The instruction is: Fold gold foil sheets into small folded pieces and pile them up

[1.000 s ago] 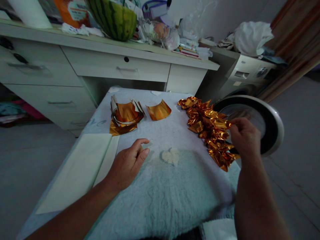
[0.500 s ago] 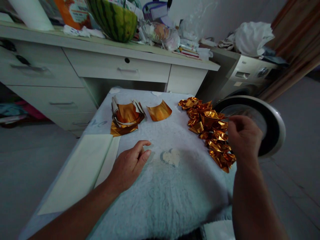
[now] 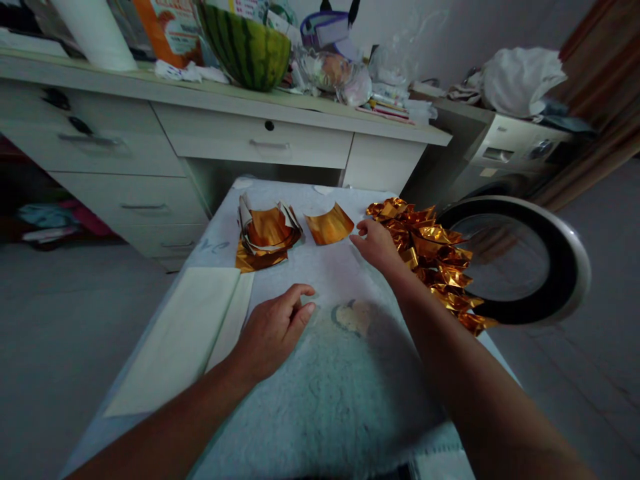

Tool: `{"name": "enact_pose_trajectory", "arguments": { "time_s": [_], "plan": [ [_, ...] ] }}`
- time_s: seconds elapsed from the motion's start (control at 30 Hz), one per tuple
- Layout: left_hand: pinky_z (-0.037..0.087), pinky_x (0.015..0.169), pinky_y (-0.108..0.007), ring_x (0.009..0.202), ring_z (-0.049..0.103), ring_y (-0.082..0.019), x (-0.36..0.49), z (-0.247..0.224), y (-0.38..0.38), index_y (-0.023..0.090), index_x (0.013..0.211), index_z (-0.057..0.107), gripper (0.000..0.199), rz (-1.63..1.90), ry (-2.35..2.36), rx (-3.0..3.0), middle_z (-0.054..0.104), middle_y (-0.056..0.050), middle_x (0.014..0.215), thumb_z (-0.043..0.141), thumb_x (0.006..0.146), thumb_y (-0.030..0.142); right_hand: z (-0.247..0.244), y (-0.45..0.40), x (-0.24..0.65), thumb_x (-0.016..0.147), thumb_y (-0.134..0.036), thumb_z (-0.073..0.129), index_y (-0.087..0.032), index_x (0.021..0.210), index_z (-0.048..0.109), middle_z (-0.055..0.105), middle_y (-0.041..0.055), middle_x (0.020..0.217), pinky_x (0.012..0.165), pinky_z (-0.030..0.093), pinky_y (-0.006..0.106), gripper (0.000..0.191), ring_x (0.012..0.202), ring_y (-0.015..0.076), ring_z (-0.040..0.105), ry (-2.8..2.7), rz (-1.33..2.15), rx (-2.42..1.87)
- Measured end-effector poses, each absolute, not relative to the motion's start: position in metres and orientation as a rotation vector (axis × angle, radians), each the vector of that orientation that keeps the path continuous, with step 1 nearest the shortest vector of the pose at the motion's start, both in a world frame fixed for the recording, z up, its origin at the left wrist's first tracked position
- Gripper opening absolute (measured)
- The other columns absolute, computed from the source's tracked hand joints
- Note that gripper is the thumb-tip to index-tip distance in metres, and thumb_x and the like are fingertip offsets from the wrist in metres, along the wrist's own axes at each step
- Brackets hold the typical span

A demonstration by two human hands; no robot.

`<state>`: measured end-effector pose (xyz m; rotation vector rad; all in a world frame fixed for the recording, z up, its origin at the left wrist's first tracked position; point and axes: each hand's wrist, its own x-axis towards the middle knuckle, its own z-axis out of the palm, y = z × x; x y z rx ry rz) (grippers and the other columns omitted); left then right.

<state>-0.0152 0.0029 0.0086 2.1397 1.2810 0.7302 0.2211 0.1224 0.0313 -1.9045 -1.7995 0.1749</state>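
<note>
My left hand (image 3: 275, 327) rests over the cloth with thumb and index finger a little apart, holding nothing. My right hand (image 3: 374, 244) reaches across to the right edge of a single curved sheet of gold foil paper (image 3: 330, 225); its fingers are apart and I cannot tell whether they touch the sheet. Left of that sheet lies a curled stack of gold foil paper (image 3: 267, 230) with pale backs showing. A pile of folded, crumpled gold foil pieces (image 3: 440, 250) runs along the right side, partly hidden behind my right forearm.
Folded pale sheets (image 3: 175, 333) lie on the left of the cloth-covered table (image 3: 320, 400). Behind stands a white desk (image 3: 225, 127) bearing a cut watermelon (image 3: 250, 53) and plastic bags. An open round washing-machine door (image 3: 570, 267) hangs close to the table's right side.
My right hand has moved left from the crumpled foil pile to beside the single sheet, and its fingers have opened. My left hand keeps its pose. The view has shifted slightly.
</note>
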Motion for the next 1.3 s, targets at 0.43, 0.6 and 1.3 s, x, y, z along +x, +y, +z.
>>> {"name": "enact_pose_trajectory", "arguments": {
  "time_s": [0.43,0.6,1.3],
  "plan": [
    [0.04,0.057,-0.026,0.061,0.061,-0.016,-0.014,0.01,0.004,0.02,0.11,0.057,0.024,0.744,1.265,2.137,0.06,0.004,0.066,0.042,0.096,0.034,0.007,0.167,0.222,0.077,-0.018,0.056,-0.013,0.078,0.072,0.068,0.0064,0.075,0.071,0.042,0.028,0.017,0.076,0.0189,0.062,-1.488,0.248,-1.937],
    [0.039,0.059,-0.026,0.062,0.06,-0.016,-0.015,0.009,0.004,0.02,0.111,0.057,0.023,0.734,1.239,2.131,0.059,0.004,0.066,0.042,0.097,0.032,0.004,0.151,0.235,0.079,-0.026,0.055,-0.013,0.072,0.068,0.059,0.0008,0.063,0.06,0.038,0.025,0.019,0.063,0.0141,0.054,-1.433,0.329,-1.81],
    [0.046,0.058,-0.026,0.07,0.061,-0.014,-0.017,0.01,0.008,0.021,0.124,0.043,0.042,0.934,1.049,1.327,0.062,-0.002,0.094,0.059,0.088,0.035,0.043,0.043,0.231,0.08,-0.029,0.069,-0.019,0.086,0.065,0.07,0.0008,0.085,0.062,0.057,0.024,0.012,0.077,0.0134,0.07,-1.232,0.759,-1.134]
  ]
}}
